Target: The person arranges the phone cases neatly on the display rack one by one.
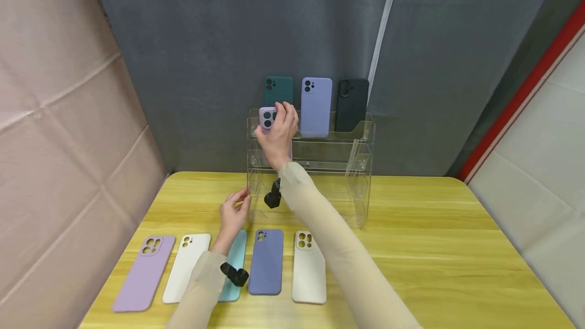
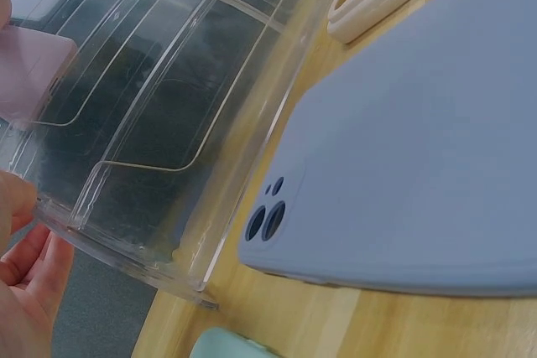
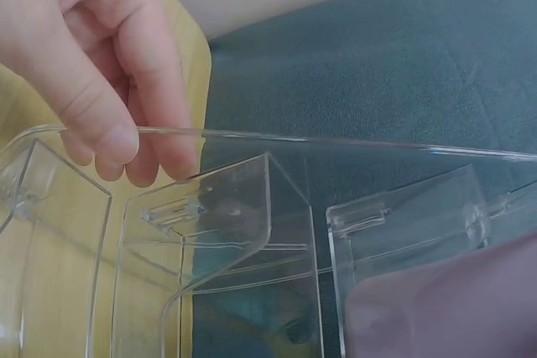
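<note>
My right hand (image 1: pixel 280 136) grips a pale pink-purple phone case (image 1: pixel 267 116) by its sides, at the left of a clear acrylic tiered rack (image 1: pixel 320 165). The case stands upright in front of a dark green phone case (image 1: pixel 280 85); its lower part is mostly hidden by the hand and wrist. In the right wrist view, that pale case (image 3: pixel 453 308) shows at the lower right. My left hand (image 1: pixel 234 212) pinches the rack's left side panel low down. Thumb and fingers lie on either side of that panel in the right wrist view, where the left hand (image 3: pixel 109 56) appears.
A lavender case (image 1: pixel 316 105) and a black case (image 1: pixel 352 103) stand in the top tier. On the wooden table (image 1: pixel 439 248) lie purple (image 1: pixel 145 275), white (image 1: pixel 185 270), light blue (image 1: pixel 235 263), blue-violet (image 1: pixel 266 263) and cream (image 1: pixel 309 273) cases. A grey curtain (image 1: pixel 205 65) hangs behind.
</note>
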Demonstrator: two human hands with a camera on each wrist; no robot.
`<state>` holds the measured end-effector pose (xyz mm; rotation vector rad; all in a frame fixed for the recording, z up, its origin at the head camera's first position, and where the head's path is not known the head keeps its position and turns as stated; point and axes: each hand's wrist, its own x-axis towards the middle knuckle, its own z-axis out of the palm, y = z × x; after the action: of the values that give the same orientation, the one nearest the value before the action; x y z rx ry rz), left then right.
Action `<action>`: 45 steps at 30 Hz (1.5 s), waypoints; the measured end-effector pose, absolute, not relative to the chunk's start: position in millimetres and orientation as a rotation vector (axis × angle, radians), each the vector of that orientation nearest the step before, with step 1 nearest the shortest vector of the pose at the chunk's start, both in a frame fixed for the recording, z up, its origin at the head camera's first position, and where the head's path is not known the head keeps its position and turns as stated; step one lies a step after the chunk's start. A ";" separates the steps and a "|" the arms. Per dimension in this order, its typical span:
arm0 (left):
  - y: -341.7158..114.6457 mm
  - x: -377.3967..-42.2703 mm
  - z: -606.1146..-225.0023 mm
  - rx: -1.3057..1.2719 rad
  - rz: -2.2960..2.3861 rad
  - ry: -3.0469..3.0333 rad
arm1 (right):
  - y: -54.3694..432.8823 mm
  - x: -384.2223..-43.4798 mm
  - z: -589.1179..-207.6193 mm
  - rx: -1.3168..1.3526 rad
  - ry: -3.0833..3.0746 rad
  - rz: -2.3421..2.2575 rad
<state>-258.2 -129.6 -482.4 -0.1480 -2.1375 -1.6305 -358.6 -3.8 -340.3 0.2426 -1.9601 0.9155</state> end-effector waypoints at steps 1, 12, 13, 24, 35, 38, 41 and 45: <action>-129.6 -258.2 -482.3 -0.152 -1.621 -2.141 | -3.9 -358.2 -340.0 0.240 -1.964 0.916; -130.4 -258.7 -482.3 -0.146 -1.625 -2.133 | -6.7 -356.0 -332.3 0.202 -2.056 0.917; -130.6 -258.9 -482.7 -0.147 -1.622 -2.134 | -7.2 -355.8 -331.6 0.197 -2.062 0.919; -126.1 -246.5 -466.2 -0.169 -1.601 -2.155 | -12.8 -354.2 -326.4 0.100 -2.111 0.946; -125.9 -246.6 -464.9 -0.195 -1.570 -2.133 | -16.4 -351.8 -323.9 0.055 -2.154 0.938; -129.5 -254.9 -477.3 -0.178 -1.563 -2.137 | -16.5 -350.0 -323.6 0.065 -2.162 0.954; -132.1 -258.8 -483.4 -0.166 -1.574 -2.134 | -15.6 -348.1 -322.2 0.082 -2.163 0.983; -132.8 -260.2 -484.2 -0.183 -1.597 -2.121 | -11.0 -343.4 -319.9 0.124 -2.136 1.044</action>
<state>-260.2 -132.8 -484.2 -0.1827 -2.1209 -1.5974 -343.4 -11.0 -319.9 0.1239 -2.1361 1.0435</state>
